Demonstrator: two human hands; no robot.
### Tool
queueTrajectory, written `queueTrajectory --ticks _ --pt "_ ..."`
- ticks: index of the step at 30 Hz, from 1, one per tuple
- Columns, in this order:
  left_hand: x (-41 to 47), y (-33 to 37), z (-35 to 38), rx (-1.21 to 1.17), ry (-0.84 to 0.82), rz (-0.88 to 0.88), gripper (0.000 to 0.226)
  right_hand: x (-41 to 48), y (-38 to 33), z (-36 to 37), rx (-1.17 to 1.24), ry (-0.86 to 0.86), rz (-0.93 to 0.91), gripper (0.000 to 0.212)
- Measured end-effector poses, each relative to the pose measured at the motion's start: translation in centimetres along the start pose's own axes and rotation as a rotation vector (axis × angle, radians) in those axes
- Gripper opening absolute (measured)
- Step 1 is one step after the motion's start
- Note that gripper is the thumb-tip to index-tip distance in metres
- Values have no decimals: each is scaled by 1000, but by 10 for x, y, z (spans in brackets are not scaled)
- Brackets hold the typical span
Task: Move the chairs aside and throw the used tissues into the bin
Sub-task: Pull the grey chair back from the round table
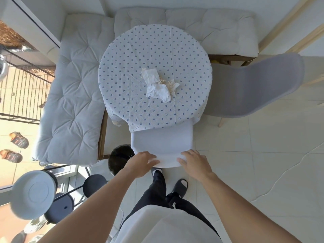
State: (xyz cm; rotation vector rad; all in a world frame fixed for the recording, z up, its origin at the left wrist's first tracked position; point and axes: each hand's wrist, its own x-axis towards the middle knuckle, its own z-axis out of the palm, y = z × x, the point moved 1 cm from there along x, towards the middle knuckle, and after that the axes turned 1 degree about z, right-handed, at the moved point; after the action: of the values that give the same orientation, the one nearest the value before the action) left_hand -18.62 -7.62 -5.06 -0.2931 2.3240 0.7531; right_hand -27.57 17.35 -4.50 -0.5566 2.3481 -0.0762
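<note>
while both hands sit on the top edge of the white plastic chair (162, 146), we haven't cleared it yet: its seat is tucked under the round counter w/ the blue-dotted cloth (133, 55). left hand (142, 163) and right hand (195, 163) lie w/ fingers spread over the backrest rim, resting more than clamped, nothing else held. crumpled white used tissues (158, 85) lie mid-counter, untouched. black round bin (119, 157) stands on the floor just beside the chair, by our left hand. grey shell chair (254, 88) is pushed in at the right. risks, we reckon: dragging the chair leftwards could knock the bin; pulling hard may snag the cloth hem and shift the tissues.
</note>
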Motion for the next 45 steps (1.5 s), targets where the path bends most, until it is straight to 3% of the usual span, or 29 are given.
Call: queueTrajectory --ticks 11,22,45 --pt "53 66 -86 64 160 170 51 -12 32 -98 119 227 194 58" --pt "89 184 -138 160 199 353 50 -63 125 -151 199 440 370 60" --pt "102 504 -67 250 391 365 61 -173 435 -233 236 649 301 59"
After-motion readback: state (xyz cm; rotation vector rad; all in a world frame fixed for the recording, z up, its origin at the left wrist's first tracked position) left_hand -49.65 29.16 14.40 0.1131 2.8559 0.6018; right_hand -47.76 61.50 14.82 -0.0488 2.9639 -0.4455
